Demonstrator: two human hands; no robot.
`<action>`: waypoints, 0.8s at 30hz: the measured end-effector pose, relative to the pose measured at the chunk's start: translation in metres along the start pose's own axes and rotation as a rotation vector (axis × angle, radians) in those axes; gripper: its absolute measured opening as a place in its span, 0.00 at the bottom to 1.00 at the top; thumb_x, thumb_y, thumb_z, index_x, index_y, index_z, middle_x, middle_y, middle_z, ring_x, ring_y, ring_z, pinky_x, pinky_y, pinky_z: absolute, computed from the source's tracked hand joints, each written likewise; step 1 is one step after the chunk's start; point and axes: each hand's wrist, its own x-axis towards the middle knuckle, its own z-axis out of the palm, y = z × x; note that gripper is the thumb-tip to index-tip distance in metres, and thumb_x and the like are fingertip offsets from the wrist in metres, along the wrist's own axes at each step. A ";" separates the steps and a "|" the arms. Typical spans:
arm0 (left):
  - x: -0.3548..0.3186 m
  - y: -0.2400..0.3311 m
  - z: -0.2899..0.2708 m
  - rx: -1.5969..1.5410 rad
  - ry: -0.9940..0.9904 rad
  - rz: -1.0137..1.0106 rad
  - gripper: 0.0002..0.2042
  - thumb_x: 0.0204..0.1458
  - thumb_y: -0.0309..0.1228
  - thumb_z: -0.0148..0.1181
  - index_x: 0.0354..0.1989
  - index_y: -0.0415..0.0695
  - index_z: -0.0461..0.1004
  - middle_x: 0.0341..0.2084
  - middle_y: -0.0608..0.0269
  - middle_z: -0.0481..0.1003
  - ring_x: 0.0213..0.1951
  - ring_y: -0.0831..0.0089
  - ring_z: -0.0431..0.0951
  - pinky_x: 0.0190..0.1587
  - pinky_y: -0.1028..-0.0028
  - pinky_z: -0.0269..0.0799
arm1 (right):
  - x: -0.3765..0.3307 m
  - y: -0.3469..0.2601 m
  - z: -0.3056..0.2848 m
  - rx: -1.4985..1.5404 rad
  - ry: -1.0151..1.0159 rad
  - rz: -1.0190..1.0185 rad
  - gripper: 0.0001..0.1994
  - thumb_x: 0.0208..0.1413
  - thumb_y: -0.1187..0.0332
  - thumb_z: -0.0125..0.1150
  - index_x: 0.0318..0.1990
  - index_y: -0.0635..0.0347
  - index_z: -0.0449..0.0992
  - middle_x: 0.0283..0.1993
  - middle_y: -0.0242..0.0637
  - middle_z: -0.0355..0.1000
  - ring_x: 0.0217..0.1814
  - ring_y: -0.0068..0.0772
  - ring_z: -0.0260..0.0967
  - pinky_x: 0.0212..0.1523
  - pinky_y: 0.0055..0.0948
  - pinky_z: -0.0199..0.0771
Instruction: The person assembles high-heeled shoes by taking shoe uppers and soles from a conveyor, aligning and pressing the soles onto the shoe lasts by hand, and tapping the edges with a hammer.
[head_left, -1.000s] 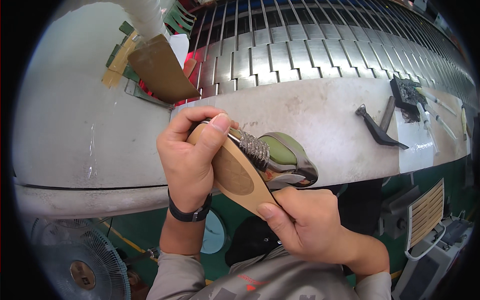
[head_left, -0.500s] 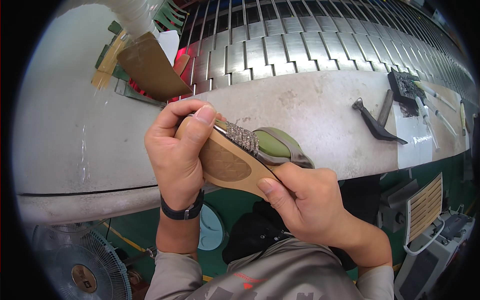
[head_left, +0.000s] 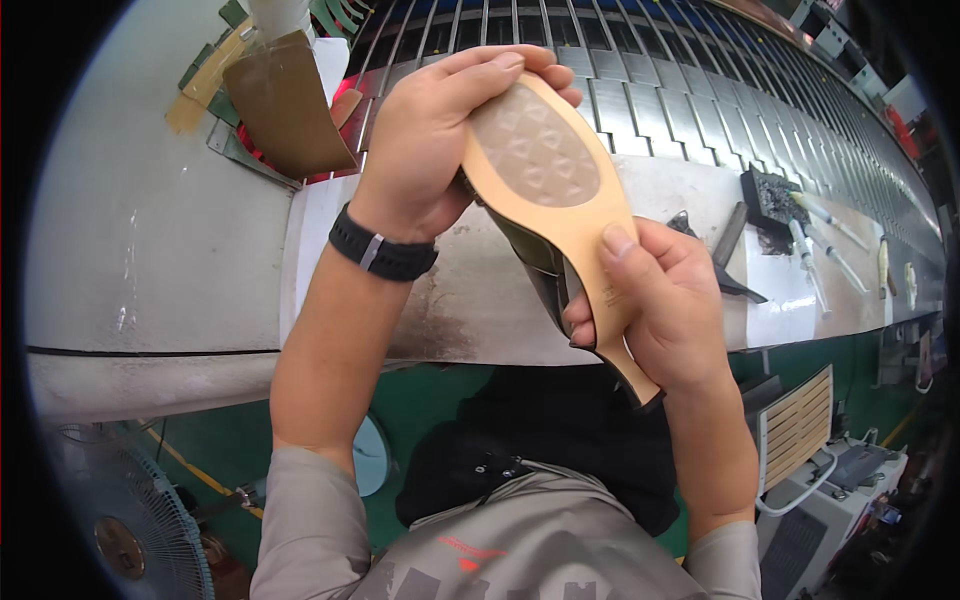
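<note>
I hold a high-heeled shoe (head_left: pixel 560 190) sole-up over the bench, its tan sole and textured front pad facing me. My left hand (head_left: pixel 430 150) wraps around the toe end, fingers curled over the tip. My right hand (head_left: pixel 660 310) grips the waist and heel end, thumb pressed on the sole. The thin heel (head_left: pixel 640 385) points down toward my body. The dark olive upper shows only as an edge under the sole. A black band (head_left: pixel 385 255) sits on my left wrist.
A slatted metal conveyor (head_left: pixel 680 60) runs behind the worn grey bench (head_left: pixel 150 230). Brown card pieces and green strips (head_left: pixel 285 100) lie at the back left. Dark tools and a brush (head_left: pixel 765 200) and white tubes (head_left: pixel 830 240) lie at the right. A fan (head_left: pixel 130 520) stands lower left.
Both hands lifted the shoe up and away from me and turned it fully sole-up. The olive upper and the woven strap, visible before, are now hidden beneath the sole.
</note>
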 end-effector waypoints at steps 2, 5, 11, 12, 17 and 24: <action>0.007 -0.003 0.003 -0.002 -0.007 0.015 0.18 0.73 0.32 0.51 0.60 0.30 0.76 0.54 0.47 0.81 0.59 0.57 0.83 0.63 0.60 0.81 | -0.005 -0.005 0.001 -0.019 0.012 -0.059 0.18 0.75 0.59 0.61 0.49 0.71 0.80 0.35 0.40 0.81 0.31 0.25 0.83 0.32 0.25 0.88; 0.011 -0.006 0.010 -0.003 0.000 0.010 0.16 0.71 0.30 0.52 0.57 0.30 0.77 0.52 0.47 0.82 0.57 0.57 0.84 0.61 0.61 0.83 | -0.006 0.001 -0.006 -0.044 0.037 -0.110 0.18 0.76 0.58 0.60 0.49 0.70 0.80 0.34 0.40 0.81 0.31 0.24 0.82 0.32 0.25 0.87; 0.014 -0.007 0.009 -0.015 -0.039 0.000 0.15 0.71 0.29 0.52 0.57 0.31 0.77 0.51 0.47 0.82 0.56 0.58 0.85 0.60 0.61 0.83 | -0.002 0.011 -0.004 -0.121 0.088 -0.127 0.18 0.76 0.58 0.59 0.48 0.69 0.79 0.34 0.40 0.82 0.30 0.24 0.81 0.33 0.25 0.86; 0.014 -0.008 0.007 -0.025 -0.040 -0.001 0.15 0.71 0.29 0.53 0.57 0.31 0.77 0.51 0.47 0.82 0.55 0.58 0.85 0.60 0.61 0.83 | -0.001 0.012 -0.004 -0.122 0.084 -0.128 0.18 0.76 0.58 0.59 0.48 0.69 0.79 0.34 0.40 0.82 0.30 0.24 0.81 0.33 0.25 0.86; 0.012 -0.008 0.008 -0.040 -0.016 0.003 0.15 0.71 0.29 0.53 0.57 0.31 0.77 0.51 0.47 0.82 0.55 0.59 0.85 0.60 0.61 0.83 | 0.001 0.014 -0.002 -0.157 0.098 -0.123 0.18 0.76 0.58 0.60 0.48 0.70 0.79 0.35 0.41 0.82 0.30 0.24 0.82 0.33 0.25 0.86; 0.016 -0.011 0.007 -0.041 -0.043 0.019 0.15 0.71 0.29 0.54 0.56 0.31 0.78 0.51 0.46 0.83 0.54 0.59 0.86 0.59 0.62 0.84 | 0.002 0.012 -0.007 -0.273 0.154 -0.141 0.14 0.74 0.64 0.63 0.45 0.71 0.79 0.34 0.38 0.82 0.28 0.21 0.79 0.30 0.23 0.82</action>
